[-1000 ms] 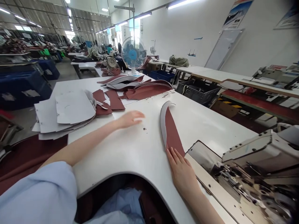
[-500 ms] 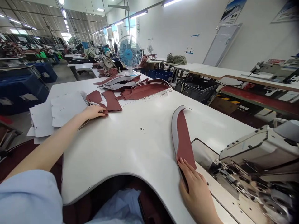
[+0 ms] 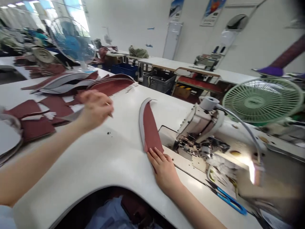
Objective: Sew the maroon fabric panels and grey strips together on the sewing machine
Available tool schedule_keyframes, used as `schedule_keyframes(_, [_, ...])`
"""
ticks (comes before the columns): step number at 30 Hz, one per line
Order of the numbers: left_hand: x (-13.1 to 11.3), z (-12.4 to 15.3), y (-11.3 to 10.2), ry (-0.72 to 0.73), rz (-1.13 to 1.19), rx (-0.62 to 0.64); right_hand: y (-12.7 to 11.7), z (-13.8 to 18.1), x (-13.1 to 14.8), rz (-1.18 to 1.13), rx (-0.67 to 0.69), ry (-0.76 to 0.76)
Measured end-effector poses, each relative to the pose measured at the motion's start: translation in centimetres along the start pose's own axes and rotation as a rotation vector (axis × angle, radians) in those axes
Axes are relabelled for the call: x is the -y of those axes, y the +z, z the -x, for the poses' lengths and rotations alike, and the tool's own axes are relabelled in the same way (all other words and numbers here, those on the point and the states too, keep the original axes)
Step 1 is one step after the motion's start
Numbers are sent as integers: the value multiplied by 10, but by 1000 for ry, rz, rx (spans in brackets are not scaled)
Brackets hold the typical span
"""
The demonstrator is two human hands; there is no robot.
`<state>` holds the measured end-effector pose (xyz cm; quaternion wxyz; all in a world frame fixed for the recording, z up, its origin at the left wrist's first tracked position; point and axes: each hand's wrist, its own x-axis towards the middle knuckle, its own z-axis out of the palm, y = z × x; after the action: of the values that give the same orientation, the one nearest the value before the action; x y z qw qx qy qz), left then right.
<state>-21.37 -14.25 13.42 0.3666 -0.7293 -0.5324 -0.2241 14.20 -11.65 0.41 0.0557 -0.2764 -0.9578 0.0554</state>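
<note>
Maroon strip (image 3: 149, 127) sits under your right hand (image 3: 164, 170), whose fingers lie flat and spread on its near end, gripping nothing. Your left hand (image 3: 95, 109) hangs curled above the table (image 3: 114, 159), too blurred to tell what it holds. The strip's long axis runs near to far, with the tip hooking right, just left of the machine (image 3: 202, 127). If you press unevenly, it could pivot off line.
</note>
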Motion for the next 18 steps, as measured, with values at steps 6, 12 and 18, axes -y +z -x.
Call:
schedule_keyframes(6, [-175,-34,81,550,640,218,-6,4,-14,96,34,123])
schedule_keyframes(12, [-211,-31,144,197,960,369,-9,32,-37,83,-103,111])
schedule_keyframes(18, [-212,-29,114,367,898,636,1,43,-42,-17,-286,5])
